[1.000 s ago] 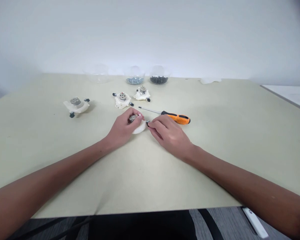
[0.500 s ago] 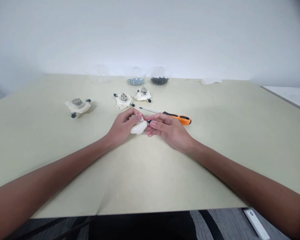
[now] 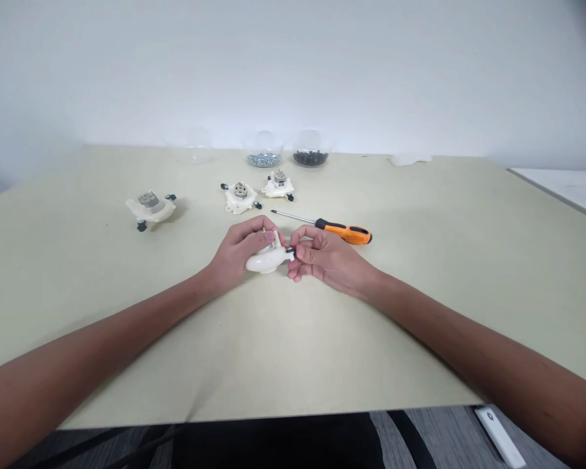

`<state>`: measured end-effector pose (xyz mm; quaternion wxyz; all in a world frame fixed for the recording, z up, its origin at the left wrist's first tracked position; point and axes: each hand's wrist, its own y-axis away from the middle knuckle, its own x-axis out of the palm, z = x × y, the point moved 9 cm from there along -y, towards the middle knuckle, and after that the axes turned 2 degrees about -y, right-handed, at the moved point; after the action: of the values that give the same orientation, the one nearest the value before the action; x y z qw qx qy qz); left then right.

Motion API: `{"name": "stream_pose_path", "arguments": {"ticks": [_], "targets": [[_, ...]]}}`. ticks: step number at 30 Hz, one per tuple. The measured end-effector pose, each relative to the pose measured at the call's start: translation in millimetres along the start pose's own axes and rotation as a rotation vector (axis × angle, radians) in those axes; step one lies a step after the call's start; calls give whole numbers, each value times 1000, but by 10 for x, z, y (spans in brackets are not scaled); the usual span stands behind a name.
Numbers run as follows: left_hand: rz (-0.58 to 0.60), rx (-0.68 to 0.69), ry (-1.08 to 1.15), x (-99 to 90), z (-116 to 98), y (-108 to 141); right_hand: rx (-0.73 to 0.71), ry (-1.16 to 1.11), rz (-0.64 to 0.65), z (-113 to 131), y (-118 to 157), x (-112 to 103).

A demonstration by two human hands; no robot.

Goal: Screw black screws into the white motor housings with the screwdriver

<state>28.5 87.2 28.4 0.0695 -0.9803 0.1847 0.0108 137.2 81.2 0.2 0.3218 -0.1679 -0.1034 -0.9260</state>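
Two hands work together: my left hand [image 3: 237,251] grips a white housing [image 3: 266,260]; my right hand [image 3: 325,257] pinches its black piece [image 3: 290,252].

Past the near edge of the table [image 3: 469,260] shows a white object [image 3: 501,438].
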Motion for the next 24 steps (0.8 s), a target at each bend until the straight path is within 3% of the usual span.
{"name": "stream_pose_path", "arguments": {"ticks": [4,13,15,17,19,20,22,24], "targets": [[-111,48,-142,-99,-46,-41,-114,157,-208,136,62,-69],[-205,51,-410,-201,-79,-53,-203,467,-456,349,248,-123],[-262,26,-433,-268,-54,-71,-302,611,-433,438,314,-12],[-299,0,-409,-319,-21,-91,-461,809,-318,528,381,231],[-284,-9,-349,-319,0,-106,-598,951,-223,571,446,435],[-258,-4,-309,-300,3,-109,-630,962,-234,588,462,449],[-190,15,-221,-243,-5,-102,-575,867,-355,594,432,272],[-102,26,-137,-168,-10,-83,-396,652,-420,480,321,-2]]}}
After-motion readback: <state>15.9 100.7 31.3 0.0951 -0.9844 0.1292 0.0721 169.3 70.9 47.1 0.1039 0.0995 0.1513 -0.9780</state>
